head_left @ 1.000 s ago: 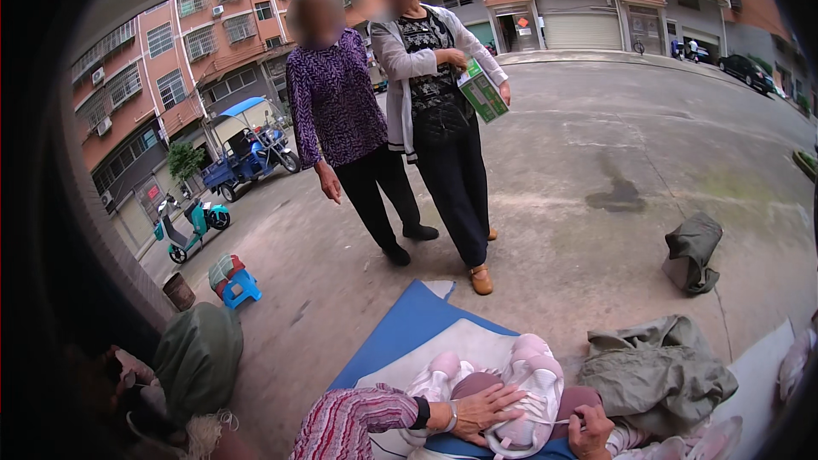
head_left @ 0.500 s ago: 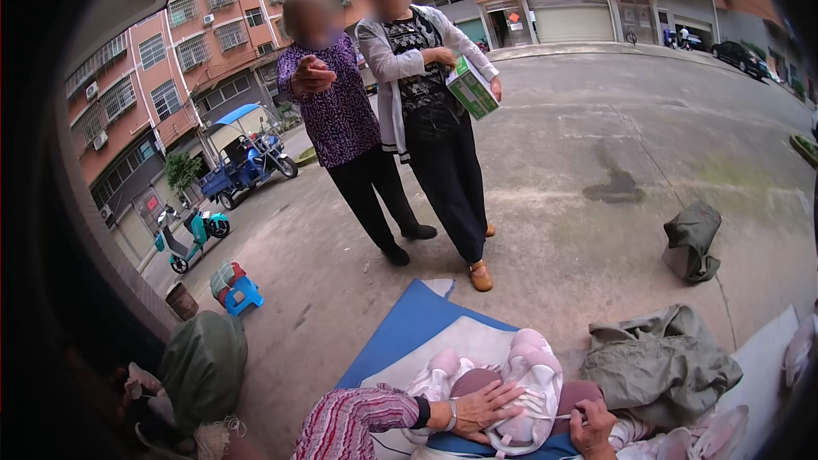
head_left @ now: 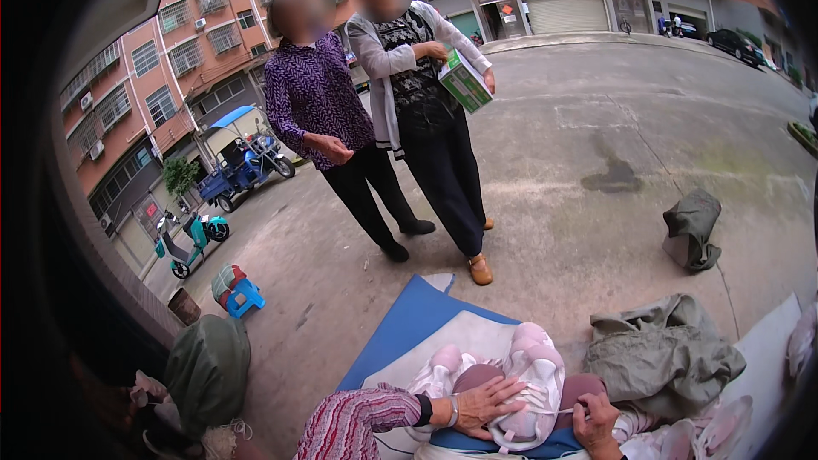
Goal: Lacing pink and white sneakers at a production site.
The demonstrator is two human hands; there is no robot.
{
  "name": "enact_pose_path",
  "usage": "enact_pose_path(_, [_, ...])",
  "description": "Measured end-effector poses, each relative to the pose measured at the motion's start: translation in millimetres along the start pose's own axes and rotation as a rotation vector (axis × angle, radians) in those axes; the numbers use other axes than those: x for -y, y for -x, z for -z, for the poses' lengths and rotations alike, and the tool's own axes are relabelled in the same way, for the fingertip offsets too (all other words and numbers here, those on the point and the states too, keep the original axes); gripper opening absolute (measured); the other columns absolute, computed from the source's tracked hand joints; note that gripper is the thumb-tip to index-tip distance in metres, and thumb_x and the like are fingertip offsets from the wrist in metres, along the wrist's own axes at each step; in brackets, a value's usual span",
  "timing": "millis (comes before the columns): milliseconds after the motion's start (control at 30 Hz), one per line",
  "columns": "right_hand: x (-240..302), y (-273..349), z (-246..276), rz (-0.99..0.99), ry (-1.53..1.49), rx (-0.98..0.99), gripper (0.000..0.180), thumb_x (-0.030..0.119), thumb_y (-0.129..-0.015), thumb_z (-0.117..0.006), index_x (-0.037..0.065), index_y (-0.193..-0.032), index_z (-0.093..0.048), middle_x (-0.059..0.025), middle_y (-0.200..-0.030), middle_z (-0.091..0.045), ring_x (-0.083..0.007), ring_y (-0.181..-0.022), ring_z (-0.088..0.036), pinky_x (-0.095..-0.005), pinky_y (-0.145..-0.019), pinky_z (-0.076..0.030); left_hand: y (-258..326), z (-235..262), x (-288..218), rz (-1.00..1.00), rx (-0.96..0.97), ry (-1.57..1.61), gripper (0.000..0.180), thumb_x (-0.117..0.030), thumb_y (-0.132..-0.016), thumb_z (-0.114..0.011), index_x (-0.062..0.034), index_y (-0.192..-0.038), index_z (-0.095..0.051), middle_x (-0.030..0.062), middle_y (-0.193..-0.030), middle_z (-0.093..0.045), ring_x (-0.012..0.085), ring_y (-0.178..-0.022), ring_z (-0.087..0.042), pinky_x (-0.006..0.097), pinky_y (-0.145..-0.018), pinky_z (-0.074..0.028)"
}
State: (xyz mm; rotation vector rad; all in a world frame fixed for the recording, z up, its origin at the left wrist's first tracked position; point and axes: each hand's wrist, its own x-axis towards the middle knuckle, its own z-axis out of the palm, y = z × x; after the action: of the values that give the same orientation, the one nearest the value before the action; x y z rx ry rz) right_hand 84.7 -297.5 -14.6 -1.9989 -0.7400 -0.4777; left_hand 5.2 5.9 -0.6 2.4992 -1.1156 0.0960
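Observation:
A pink and white sneaker [head_left: 538, 366] rests on my lap, over mauve trousers [head_left: 582, 393], its toe pointing away from me. My left hand [head_left: 487, 407] lies on the sneaker's left side with its fingers stretched out flat across the laces. Just right of the shoe, my right hand [head_left: 598, 426] is closed in a pinch on a white shoelace [head_left: 564, 411] that runs toward the sneaker. Another pink and white sneaker [head_left: 443, 368] sits left of my knee. More pale pink shoes [head_left: 682, 441] lie by my right hand, partly cut off by the lower edge.
Two people stand ahead; one carries a green and white box [head_left: 466, 81]. A blue mat [head_left: 405, 317] spreads before me. A grey-green cloth [head_left: 665, 358] lies at right, a dark bag [head_left: 693, 230] beyond it. At left are a green sack [head_left: 207, 370] and a blue stool [head_left: 245, 298].
The person in the purple patterned top has lowered a raised hand to waist height. My hands and the sneaker stay nearly where they were; the view has shifted slightly.

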Motion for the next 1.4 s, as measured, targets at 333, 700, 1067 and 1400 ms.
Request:
enact_pose_path(333, [-2.3, 1.7, -1.6, -0.031, -0.011, 0.001, 0.015, 0.007, -0.073, -0.07, 0.007, -0.088, -0.066, -0.0107, -0.071, -0.06, -0.0285, -0.057, -0.059, -0.0377, -0.05, -0.048, -2.3, 2.4, 0.7, -0.01, -0.016, -0.002, 0.105, -0.048, -0.07, -0.077, -0.0087, -0.152, -0.026, 0.028, -0.157, -0.018, 0.0495, -0.145, -0.019, 0.06, -0.116, -0.02])
enact_pose_path(700, [-4.5, 1.0, -0.6, 0.022, 0.016, -0.011, 0.009, 0.004, -0.075, -0.066, 0.004, -0.084, -0.064, -0.0106, -0.069, -0.059, -0.025, -0.052, -0.058, -0.0345, -0.048, -0.047, -2.4, -0.5, 2.0, 0.001, 0.0, 0.013, 0.1, -0.049, -0.074, -0.073, -0.011, -0.153, -0.026, 0.0262, -0.158, -0.016, 0.048, -0.146, -0.016, 0.061, -0.116, -0.02])
enact_pose_path(1067, [-5.5, 0.6, -1.5, 0.03, 0.024, -0.02, 0.009, 0.004, -0.075, -0.066, 0.005, -0.083, -0.064, -0.0098, -0.067, -0.058, -0.0244, -0.051, -0.056, -0.0343, -0.047, -0.046, -3.0, 1.2, 0.6, -0.008, -0.018, 0.016, 0.099, -0.051, -0.076, -0.072, -0.0108, -0.154, -0.025, 0.0262, -0.158, -0.016, 0.0478, -0.147, -0.016, 0.061, -0.116, -0.019])
enact_pose_path(1400, [-1.0, 0.9, 0.0, -0.05, -0.009, 0.004, 0.014, 0.008, -0.074, -0.069, 0.008, -0.087, -0.066, -0.0115, -0.072, -0.06, -0.0325, -0.061, -0.061, -0.0398, -0.053, -0.049, -2.3, 0.1, 3.0, -0.014, -0.018, -0.001, 0.1, -0.051, -0.076, -0.072, -0.0106, -0.154, -0.026, 0.0264, -0.158, -0.017, 0.0488, -0.145, -0.019, 0.06, -0.116, -0.02])
